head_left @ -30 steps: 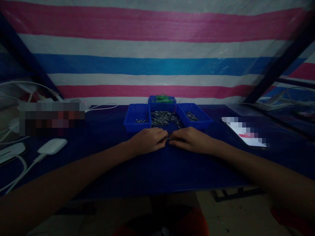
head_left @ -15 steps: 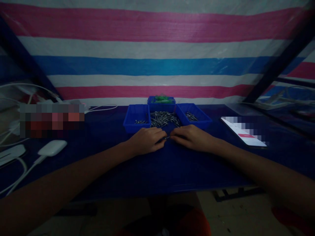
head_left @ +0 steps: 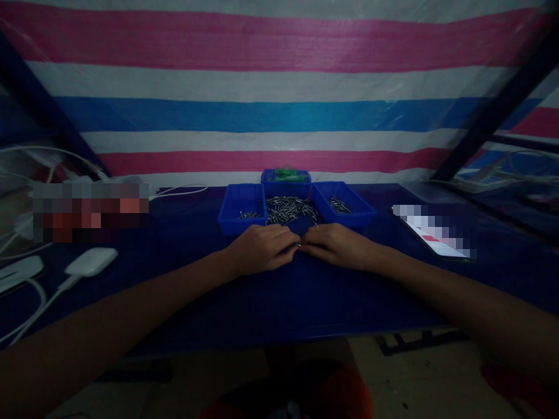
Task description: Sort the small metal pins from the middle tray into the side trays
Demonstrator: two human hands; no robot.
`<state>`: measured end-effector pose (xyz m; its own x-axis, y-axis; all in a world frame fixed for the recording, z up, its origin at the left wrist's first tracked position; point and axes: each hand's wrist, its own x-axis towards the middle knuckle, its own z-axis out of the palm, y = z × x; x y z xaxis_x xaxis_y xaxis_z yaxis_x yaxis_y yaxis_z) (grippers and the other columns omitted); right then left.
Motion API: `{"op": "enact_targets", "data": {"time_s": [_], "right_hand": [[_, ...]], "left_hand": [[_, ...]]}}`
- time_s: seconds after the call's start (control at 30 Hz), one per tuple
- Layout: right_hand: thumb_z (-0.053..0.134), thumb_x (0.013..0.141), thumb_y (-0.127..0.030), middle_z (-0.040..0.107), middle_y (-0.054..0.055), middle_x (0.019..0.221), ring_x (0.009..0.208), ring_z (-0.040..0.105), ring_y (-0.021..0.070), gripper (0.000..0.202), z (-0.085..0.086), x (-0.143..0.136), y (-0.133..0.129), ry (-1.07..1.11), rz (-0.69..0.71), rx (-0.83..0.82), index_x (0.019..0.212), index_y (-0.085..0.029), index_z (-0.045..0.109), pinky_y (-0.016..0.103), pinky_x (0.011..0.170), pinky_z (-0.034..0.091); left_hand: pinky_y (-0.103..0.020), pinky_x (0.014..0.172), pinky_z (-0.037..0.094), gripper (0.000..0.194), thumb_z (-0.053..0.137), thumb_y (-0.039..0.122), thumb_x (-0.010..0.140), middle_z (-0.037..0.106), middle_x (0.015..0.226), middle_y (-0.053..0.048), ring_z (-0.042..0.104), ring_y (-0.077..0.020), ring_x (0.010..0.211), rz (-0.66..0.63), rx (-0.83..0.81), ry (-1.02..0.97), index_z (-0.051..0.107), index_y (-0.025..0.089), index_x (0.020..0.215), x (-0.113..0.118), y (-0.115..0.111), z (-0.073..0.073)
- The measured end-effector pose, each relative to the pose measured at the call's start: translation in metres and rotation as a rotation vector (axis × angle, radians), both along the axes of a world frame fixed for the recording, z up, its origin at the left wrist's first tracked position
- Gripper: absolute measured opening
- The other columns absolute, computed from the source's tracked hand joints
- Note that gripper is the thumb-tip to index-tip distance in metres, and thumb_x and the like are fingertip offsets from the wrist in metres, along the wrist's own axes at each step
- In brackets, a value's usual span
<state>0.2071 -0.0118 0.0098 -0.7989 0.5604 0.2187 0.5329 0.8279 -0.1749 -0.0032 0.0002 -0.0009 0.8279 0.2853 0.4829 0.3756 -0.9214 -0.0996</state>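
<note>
My left hand (head_left: 265, 249) and my right hand (head_left: 335, 244) meet over the table in front of the blue bins, fingers closed. Between their fingertips a small shiny metal piece (head_left: 299, 246) barely shows, pinched from both sides; most of it is hidden and its exact kind is too small to make out. Just beyond lies a heap of slim, screw-like metal pieces (head_left: 288, 209). A left blue bin (head_left: 227, 218) and a right blue bin (head_left: 362, 216) flank the heap, each with some similar pieces inside.
Behind the heap stands a third blue bin (head_left: 286, 187) holding green items (head_left: 286, 173). A lit phone (head_left: 441, 247) lies right on the blue table (head_left: 279, 308). White charger (head_left: 91, 262) and cables are at left. A striped sheet (head_left: 279, 116) hangs behind.
My hands have come closer together, so the gap between their fingertips has narrowed and less of the small metal piece shows. The view has shifted very slightly.
</note>
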Motion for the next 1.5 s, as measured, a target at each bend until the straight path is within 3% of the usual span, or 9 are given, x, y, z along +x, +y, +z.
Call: {"op": "enact_targets", "data": {"time_s": [0.17,0.3,0.5,0.93,1.33,1.5], "right_hand": [[0.04,0.088,-0.026,0.059,0.004,0.078,0.071,0.054,0.0122,0.022,0.005,0.002,0.0,0.03,-0.094,0.032,0.088,-0.015,0.059,0.026,0.067,0.041],[0.041,0.088,-0.025,0.06,0.005,0.079,0.074,0.056,0.013,0.022,0.005,0.0,-0.002,0.061,-0.105,0.046,0.089,-0.014,0.059,0.026,0.069,0.042],[0.042,0.087,-0.025,0.06,0.004,0.082,0.075,0.055,0.0126,0.021,0.003,-0.002,-0.003,0.068,-0.082,0.037,0.092,-0.015,0.059,0.026,0.071,0.042],[0.042,0.086,-0.024,0.06,0.004,0.08,0.074,0.055,0.013,0.02,0.009,-0.001,-0.004,0.103,-0.124,0.026,0.09,-0.015,0.059,0.027,0.07,0.042],[0.04,0.088,-0.023,0.054,0.003,0.073,0.067,0.051,0.0114,0.02,-0.002,-0.004,-0.003,0.001,-0.013,-0.004,0.085,-0.013,0.056,0.024,0.064,0.039],[0.04,0.087,-0.024,0.054,0.002,0.072,0.067,0.051,0.0111,0.019,-0.001,-0.003,-0.001,0.011,-0.033,-0.006,0.084,-0.014,0.056,0.024,0.064,0.039]], "left_hand": [[-0.021,0.062,0.042,0.015,0.044,0.023,0.082,0.059,0.073,0.0,0.056,-0.01,0.068,0.14,-0.083,-0.061,0.055,0.015,0.087,0.001,0.003,-0.001],[-0.021,0.059,0.039,0.011,0.047,0.024,0.079,0.057,0.068,0.003,0.055,-0.0098,0.064,0.176,-0.187,-0.006,0.055,0.017,0.085,0.001,0.006,-0.005],[-0.022,0.06,0.038,0.009,0.046,0.025,0.079,0.055,0.068,0.002,0.054,-0.0103,0.066,0.144,-0.251,0.062,0.052,0.017,0.079,0.001,0.007,-0.006],[-0.02,0.055,0.038,0.013,0.045,0.024,0.08,0.056,0.069,0.002,0.051,-0.0079,0.059,0.148,-0.218,-0.05,0.053,0.016,0.085,0.0,0.004,-0.002],[-0.019,0.063,0.042,0.015,0.044,0.022,0.084,0.059,0.076,-0.001,0.054,-0.0076,0.065,-0.056,-0.212,-0.07,0.053,0.014,0.093,0.002,-0.002,0.001],[-0.02,0.064,0.043,0.017,0.043,0.026,0.085,0.059,0.076,-0.001,0.054,-0.0087,0.068,-0.009,-0.173,-0.085,0.054,0.014,0.091,0.002,-0.002,0.001]]}}
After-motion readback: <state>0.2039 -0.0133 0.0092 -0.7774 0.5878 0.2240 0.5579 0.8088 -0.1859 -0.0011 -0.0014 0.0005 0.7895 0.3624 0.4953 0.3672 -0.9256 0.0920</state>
